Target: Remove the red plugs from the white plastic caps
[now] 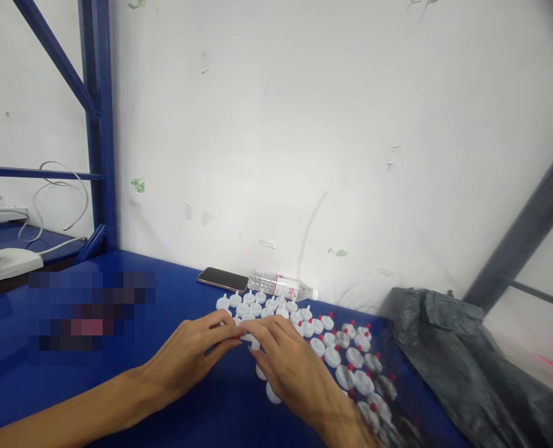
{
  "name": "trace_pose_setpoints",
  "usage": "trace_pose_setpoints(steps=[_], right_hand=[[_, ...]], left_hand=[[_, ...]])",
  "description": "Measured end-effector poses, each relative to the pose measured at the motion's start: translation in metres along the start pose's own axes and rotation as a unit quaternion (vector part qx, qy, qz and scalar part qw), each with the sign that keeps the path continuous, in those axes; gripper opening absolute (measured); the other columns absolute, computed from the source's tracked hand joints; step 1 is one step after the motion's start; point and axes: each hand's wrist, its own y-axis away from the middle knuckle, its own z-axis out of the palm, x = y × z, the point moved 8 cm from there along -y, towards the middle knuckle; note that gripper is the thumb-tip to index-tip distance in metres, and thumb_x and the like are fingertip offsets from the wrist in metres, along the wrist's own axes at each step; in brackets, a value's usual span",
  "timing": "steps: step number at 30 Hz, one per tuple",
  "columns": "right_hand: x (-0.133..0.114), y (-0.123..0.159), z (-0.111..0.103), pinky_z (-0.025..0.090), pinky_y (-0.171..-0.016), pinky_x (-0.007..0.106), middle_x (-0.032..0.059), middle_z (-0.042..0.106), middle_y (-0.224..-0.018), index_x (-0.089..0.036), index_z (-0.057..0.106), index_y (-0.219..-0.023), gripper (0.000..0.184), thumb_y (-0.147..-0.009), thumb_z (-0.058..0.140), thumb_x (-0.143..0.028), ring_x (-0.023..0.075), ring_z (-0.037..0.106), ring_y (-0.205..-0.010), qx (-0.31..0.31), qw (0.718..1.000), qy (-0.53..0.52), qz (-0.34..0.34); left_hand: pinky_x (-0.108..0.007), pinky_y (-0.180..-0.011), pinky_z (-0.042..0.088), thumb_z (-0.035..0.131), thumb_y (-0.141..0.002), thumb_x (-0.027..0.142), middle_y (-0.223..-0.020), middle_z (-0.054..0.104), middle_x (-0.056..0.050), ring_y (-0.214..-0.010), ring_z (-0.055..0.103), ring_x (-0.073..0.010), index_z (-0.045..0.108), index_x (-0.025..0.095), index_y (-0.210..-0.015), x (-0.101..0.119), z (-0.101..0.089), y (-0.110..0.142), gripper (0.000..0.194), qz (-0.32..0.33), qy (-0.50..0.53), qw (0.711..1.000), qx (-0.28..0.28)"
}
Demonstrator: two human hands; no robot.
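My left hand (187, 348) pinches a small red cap (239, 337) between thumb and fingertips. Close against it, my right hand (289, 361) is closed on a white nozzle piece (254, 343), mostly hidden by the fingers. The red cap and the nozzle tip meet between the two hands. Just beyond my hands stand several white round lids with bare nozzles (242, 309). To the right of my right hand are several similar white lids with red tips (332, 356), some in shadow. A white lid (273, 393) lies partly under my right hand.
On the blue table (183, 417), a phone (224, 279) and a clear plastic bottle (280, 286) lie by the wall. A dark plastic bag (435, 336) is at the right. A blue metal post (101, 124) rises at the left, with white cables (36, 205) behind. A blurred patch covers the left table.
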Motion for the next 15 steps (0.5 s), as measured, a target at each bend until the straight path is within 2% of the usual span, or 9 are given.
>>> trace_pose_setpoints(steps=[3, 6, 9, 12, 15], right_hand=[[0.001, 0.001, 0.0, 0.056, -0.102, 0.035, 0.0047, 0.07, -0.123, -0.022, 0.047, -0.143, 0.045, -0.099, 0.052, -0.012, 0.0205, 0.064, -0.111, 0.01, 1.0, -0.018, -0.007], [0.002, 0.002, 0.0, 0.058, -0.098, 0.04, 0.0059, 0.068, -0.13, -0.023, 0.046, -0.145, 0.046, -0.1, 0.049, -0.013, 0.0226, 0.066, -0.113, 0.013, 1.0, -0.025, 0.0], [0.007, 0.002, -0.001, 0.059, -0.099, 0.038, 0.0068, 0.067, -0.135, -0.024, 0.045, -0.145, 0.046, -0.1, 0.048, -0.015, 0.022, 0.067, -0.116, 0.004, 0.992, -0.102, 0.08], [0.01, 0.004, 0.001, 0.054, -0.107, 0.038, 0.0049, 0.064, -0.139, -0.027, 0.043, -0.146, 0.046, -0.1, 0.049, -0.024, 0.0208, 0.064, -0.123, -0.021, 0.962, -0.2, 0.183], [0.007, 0.005, 0.007, 0.048, -0.113, 0.04, 0.0035, 0.059, -0.145, -0.03, 0.039, -0.147, 0.047, -0.101, 0.05, -0.031, 0.0208, 0.058, -0.131, -0.035, 0.936, -0.268, 0.227]], left_hand=[[-0.023, -0.072, 0.051, 0.051, -0.104, 0.032, -0.094, 0.071, 0.001, -0.083, 0.069, -0.0144, 0.068, 0.028, -0.109, 0.002, -0.006, -0.001, 0.018, -0.004, 0.005, 1.0, 0.016], [-0.022, -0.071, 0.052, 0.052, -0.104, 0.033, -0.093, 0.073, 0.001, -0.081, 0.07, -0.0137, 0.068, 0.027, -0.11, 0.007, -0.013, -0.002, 0.018, 0.014, 0.006, 0.999, 0.04], [-0.021, -0.068, 0.051, 0.053, -0.103, 0.033, -0.093, 0.073, 0.001, -0.079, 0.07, -0.013, 0.068, 0.027, -0.108, 0.013, -0.019, -0.003, 0.017, 0.024, 0.0, 0.997, 0.067], [-0.02, -0.066, 0.05, 0.054, -0.103, 0.029, -0.094, 0.074, 0.0, -0.077, 0.07, -0.0118, 0.068, 0.026, -0.108, 0.021, -0.023, -0.002, 0.015, 0.04, -0.002, 0.996, 0.076], [-0.021, -0.062, 0.048, 0.049, -0.105, 0.028, -0.098, 0.075, -0.001, -0.081, 0.072, -0.0119, 0.066, 0.026, -0.115, 0.032, -0.028, 0.002, 0.019, 0.089, -0.027, 0.992, 0.088]])
